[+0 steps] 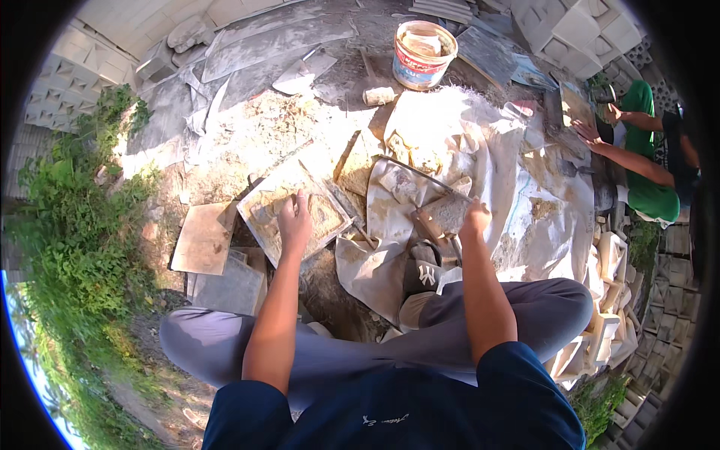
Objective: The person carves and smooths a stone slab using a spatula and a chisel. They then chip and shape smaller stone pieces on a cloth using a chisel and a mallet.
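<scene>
Head cam, only view: person's sat cross-legged on the ground, L hand over the square pale-rimmed slab, fingers loosely out on its face, grip not closed round anything I can see. Slab's tilted cornerwise, just ahead of the L knee. R hand is curled tight, grip closed on the near end of a long thin bar, which slants up-left, well apart from the slab. Btwn hands: a crumpled pale sheet w/ bits on it. Tan board & grey board lie L of the slab; round bucket stands at the back. Far R, co-worker's hands are by another board.
</scene>
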`<state>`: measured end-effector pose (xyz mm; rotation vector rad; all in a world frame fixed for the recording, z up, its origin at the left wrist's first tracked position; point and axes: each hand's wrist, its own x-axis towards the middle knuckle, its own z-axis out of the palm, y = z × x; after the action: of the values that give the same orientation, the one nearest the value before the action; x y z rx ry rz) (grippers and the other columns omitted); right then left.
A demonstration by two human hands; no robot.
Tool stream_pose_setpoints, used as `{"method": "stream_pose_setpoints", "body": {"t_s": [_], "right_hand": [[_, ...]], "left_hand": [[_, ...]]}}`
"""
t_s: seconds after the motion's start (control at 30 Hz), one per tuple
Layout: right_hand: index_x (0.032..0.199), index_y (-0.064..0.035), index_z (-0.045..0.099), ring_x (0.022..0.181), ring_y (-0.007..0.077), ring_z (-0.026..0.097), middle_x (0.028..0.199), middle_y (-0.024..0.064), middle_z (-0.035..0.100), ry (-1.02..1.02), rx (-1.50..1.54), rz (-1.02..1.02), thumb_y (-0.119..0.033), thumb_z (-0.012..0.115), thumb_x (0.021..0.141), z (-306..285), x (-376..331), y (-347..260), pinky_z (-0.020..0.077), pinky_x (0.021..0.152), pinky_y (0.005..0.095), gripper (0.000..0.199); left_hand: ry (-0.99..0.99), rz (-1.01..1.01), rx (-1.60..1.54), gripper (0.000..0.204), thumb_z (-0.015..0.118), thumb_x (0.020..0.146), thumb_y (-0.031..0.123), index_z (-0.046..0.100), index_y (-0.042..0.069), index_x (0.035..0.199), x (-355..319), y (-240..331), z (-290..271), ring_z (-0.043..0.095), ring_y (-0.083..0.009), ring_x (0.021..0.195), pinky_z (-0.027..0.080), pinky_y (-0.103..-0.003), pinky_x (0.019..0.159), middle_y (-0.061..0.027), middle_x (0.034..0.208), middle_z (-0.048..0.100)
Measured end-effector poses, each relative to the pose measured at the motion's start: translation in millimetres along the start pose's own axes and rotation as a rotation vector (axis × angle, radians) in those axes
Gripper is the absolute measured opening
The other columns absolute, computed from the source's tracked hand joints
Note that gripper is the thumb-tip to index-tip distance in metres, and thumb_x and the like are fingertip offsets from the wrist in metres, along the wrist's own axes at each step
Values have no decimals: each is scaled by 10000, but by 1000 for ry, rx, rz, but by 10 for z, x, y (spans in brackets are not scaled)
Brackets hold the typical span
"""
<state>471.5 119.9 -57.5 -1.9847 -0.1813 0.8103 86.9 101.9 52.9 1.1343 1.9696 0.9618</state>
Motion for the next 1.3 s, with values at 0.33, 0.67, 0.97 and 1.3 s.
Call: {"method": "stream_pose_setpoints", "body": {"t_s": [0.33,0.67,0.97,1.3], "right_hand": [[1316,-90,568,1267,385,485,1339,241,521,1,-613,-886,-211,635,865,1108,-484,-318,412,1029,475,471],[1470,-263,394,1241,464,468,1365,232,493,-441,-1003,-1324,-228,687,835,2797,258,-935,362,1066,552,700],[1423,-246,438,1243,413,455,1300,174,524,-494,-1278,-1296,-382,796,752,3489,133,-1225,381,1025,531,773],[1086,-54,651,866,103,612,901,17,656,-1391,-554,-787,-335,752,832,2681,-511,-2090,508,796,275,393]], "left_hand": [[86,297,256,443,510,992,300,514,79,1376,176,-273,-353,337,-400,1390,276,-470,1145,-198,1485,418],[13,320,422,560,555,945,308,434,143,1466,373,-423,-576,205,-434,1445,177,-541,1168,-189,1566,294],[144,253,484,548,568,914,210,456,98,1439,176,-634,-953,218,-440,1432,213,-538,1162,-191,1554,299],[184,315,369,494,554,965,221,449,104,1433,91,-521,-1042,283,-455,1382,238,-541,1146,-235,1503,344]]}}
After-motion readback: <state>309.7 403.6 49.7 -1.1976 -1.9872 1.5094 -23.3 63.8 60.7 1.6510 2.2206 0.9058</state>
